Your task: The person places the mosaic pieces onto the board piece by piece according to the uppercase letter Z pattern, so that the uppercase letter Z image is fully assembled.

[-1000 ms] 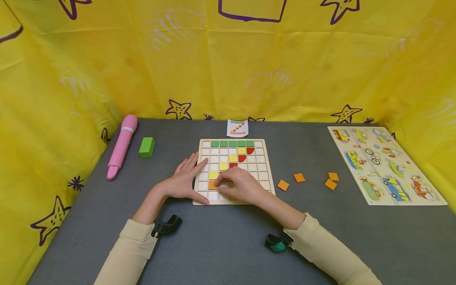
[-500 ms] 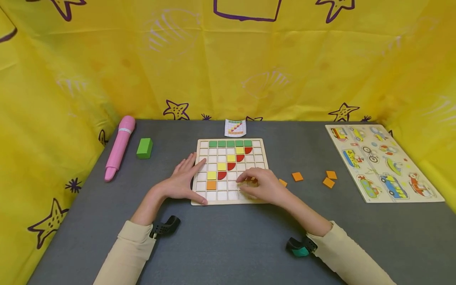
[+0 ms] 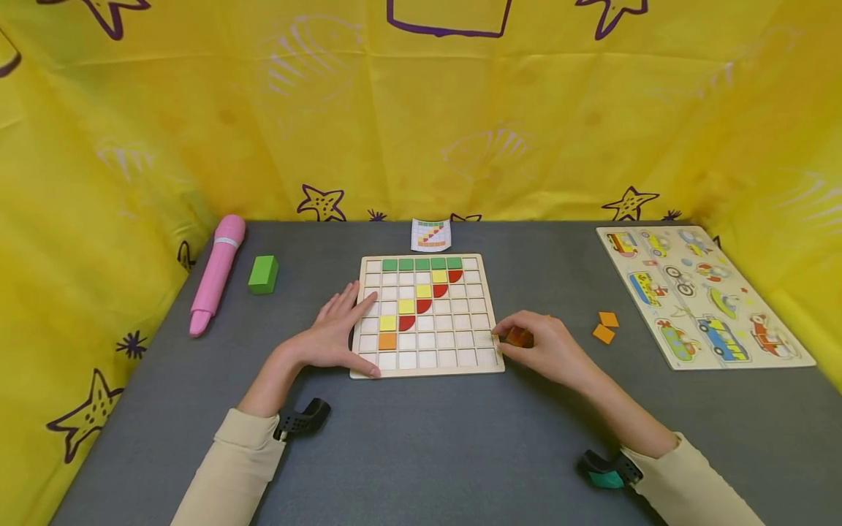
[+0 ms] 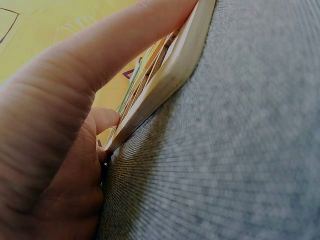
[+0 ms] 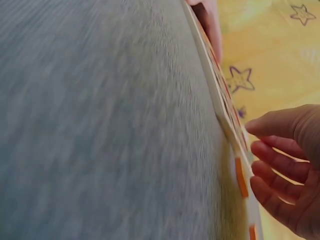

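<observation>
My left hand (image 3: pixel 331 334) rests at the left edge of a wooden grid board (image 3: pixel 427 373), fingers spread, thumb across the near corner. Inlaid in the board are a green row, a diagonal of yellow squares and red quarter-round pieces, and a single orange square tile (image 3: pixel 387 341). My right hand (image 3: pixel 551 349) hovers just past the board's right edge, fingers curved and apart from the thumb, holding nothing. Beneath it lies a loose orange tile (image 5: pixel 242 177), partly covered by the fingers in the head view.
Two more orange tiles (image 3: pixel 605 327) lie farther right, near a vehicle picture board (image 3: pixel 707 299). Behind the grid board stands a small pattern card (image 3: pixel 430 235). A green block (image 3: pixel 263 275) and a pink toy microphone (image 3: pixel 218 275) are at the left.
My right hand has left the orange tile in the grid and moved right, off the board, over the loose tiles. The left hand stays at the board's edge.
</observation>
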{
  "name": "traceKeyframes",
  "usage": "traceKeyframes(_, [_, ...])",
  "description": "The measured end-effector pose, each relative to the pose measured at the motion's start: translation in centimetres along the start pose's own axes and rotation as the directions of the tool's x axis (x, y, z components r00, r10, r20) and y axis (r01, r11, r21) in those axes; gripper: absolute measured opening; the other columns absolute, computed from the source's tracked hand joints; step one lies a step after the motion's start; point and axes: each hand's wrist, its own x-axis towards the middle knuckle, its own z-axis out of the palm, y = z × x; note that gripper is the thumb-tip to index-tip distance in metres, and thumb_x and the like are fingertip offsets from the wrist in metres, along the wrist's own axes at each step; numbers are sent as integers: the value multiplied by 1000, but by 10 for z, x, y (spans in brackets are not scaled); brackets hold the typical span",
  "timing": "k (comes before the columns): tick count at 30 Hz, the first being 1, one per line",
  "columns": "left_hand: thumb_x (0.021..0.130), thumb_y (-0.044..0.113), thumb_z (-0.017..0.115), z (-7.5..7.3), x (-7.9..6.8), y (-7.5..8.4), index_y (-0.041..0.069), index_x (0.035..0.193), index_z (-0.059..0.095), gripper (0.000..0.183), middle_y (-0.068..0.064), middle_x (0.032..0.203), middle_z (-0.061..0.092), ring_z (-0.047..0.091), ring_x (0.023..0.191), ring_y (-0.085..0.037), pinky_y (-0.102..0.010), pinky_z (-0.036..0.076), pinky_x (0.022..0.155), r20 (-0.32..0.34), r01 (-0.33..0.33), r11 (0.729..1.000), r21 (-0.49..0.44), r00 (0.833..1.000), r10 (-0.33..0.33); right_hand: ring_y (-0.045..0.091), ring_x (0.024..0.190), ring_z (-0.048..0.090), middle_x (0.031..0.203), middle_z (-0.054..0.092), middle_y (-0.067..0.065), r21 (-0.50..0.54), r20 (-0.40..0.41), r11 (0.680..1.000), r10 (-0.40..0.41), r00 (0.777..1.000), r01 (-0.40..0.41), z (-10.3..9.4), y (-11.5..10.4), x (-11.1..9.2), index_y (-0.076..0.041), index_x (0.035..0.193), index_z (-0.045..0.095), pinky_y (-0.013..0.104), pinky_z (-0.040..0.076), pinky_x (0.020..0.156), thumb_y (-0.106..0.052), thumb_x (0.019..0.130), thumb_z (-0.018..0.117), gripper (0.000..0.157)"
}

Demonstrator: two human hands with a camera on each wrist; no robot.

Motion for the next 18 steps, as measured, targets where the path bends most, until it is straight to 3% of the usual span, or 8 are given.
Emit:
traceKeyframes(10, [62, 63, 83, 0, -1, -1, 10, 157, 14, 129, -18, 161, -8, -9, 148, -32, -55, 1, 114, -9, -2, 1000, -8, 1000, 2, 15, 80, 59, 93, 66, -1, -101, -38, 993, 53, 998, -57, -11, 11, -13, -12, 99, 73, 32, 49, 69, -10, 80, 80, 20])
traceKeyframes(18, [61, 64, 83, 1, -1, -1, 11, 157, 14, 130, -18, 162, -8, -9, 148, -32, -55, 1, 114, -11, 3, 1000, -4, 1000, -3, 17, 81, 57, 96, 66, 0, -117, -25, 992, 35, 999, -37, -14, 18, -17, -10, 103, 72, 34, 48, 70, -3, 81, 77, 24])
